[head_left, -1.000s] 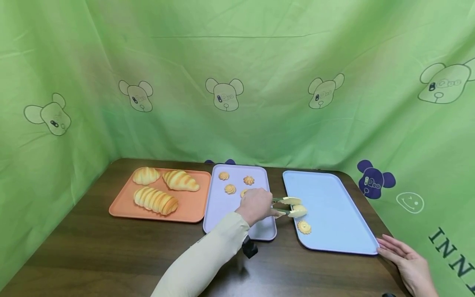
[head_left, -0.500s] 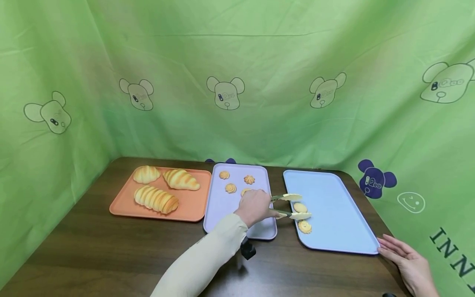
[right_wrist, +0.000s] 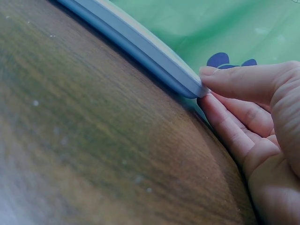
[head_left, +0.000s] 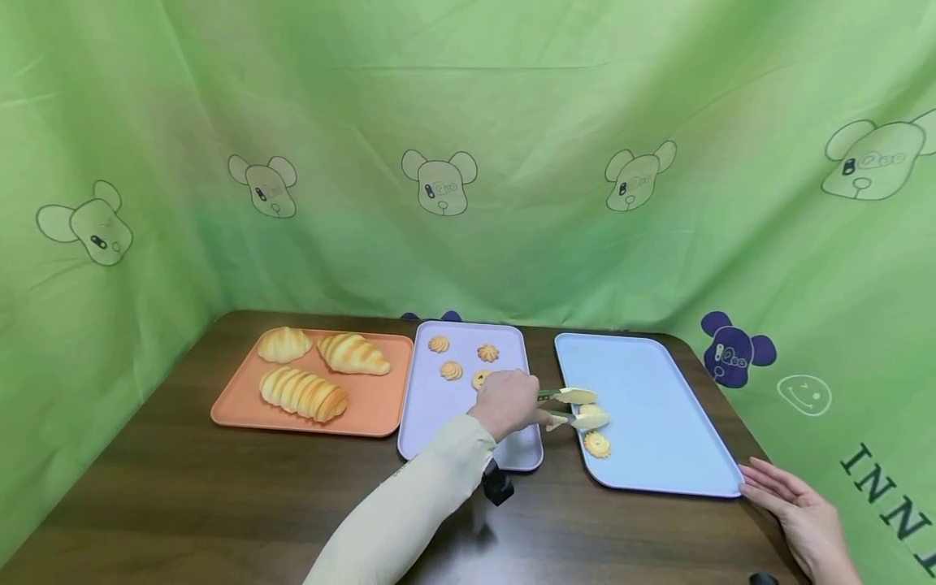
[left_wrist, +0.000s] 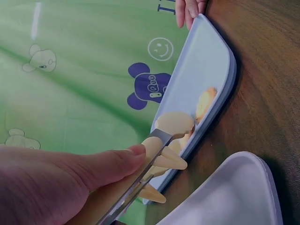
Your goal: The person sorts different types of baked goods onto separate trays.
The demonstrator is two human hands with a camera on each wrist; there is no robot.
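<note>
My left hand (head_left: 508, 402) grips a pair of tongs (left_wrist: 161, 138), thumb lying along one arm in the left wrist view. The cream tips of the tongs reach over the left edge of the blue tray (head_left: 658, 414), one on either side of a plain oval cookie (head_left: 589, 409). Whether they press on that cookie I cannot tell. Just in front of it lies a ridged round cookie (head_left: 597, 444). At the blue tray's near right corner my right hand (head_left: 797, 516) pinches the rim between thumb and fingers, clearly seen in the right wrist view.
A lilac tray (head_left: 439, 422) with several small cookies stands in the middle, partly under my left hand. Further left, an orange tray (head_left: 237, 410) bears three breads. All sit on a dark wooden table (head_left: 241, 504), with a green curtain (head_left: 351, 260) behind and beside it.
The tongs spread apart around the oval cookie half a second ago and have now drawn closer together again. My right hand stays on the tray corner. The view shifts slightly.
</note>
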